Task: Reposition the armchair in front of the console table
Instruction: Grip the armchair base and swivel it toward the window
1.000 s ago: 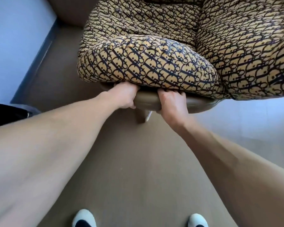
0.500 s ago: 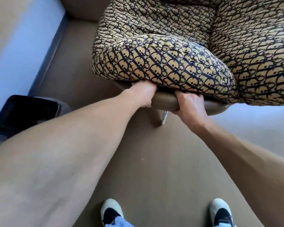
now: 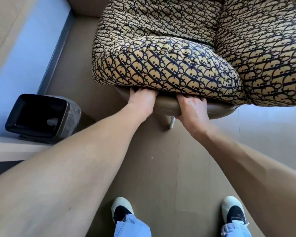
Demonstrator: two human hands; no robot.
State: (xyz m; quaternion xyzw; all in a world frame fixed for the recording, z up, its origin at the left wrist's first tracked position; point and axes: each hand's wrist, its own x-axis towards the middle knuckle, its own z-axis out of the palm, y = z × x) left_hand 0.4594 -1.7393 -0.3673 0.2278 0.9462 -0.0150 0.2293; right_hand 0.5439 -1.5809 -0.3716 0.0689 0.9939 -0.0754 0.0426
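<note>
The armchair fills the upper middle and right of the view, padded in tan fabric with a dark navy letter pattern. Its brown base rim shows below the near cushion, with one leg beneath it. My left hand grips the rim under the cushion, fingers tucked out of sight. My right hand is wrapped over the same rim a little to the right. The console table is not in view.
A black waste bin stands on the floor at the left, beside a pale wall with a dark baseboard. A white ledge runs under the bin. My two shoes stand on the brown floor below.
The armchair has come toward me and to the right, away from the left wall. The waste bin has come fully into view, and my feet have stepped back.
</note>
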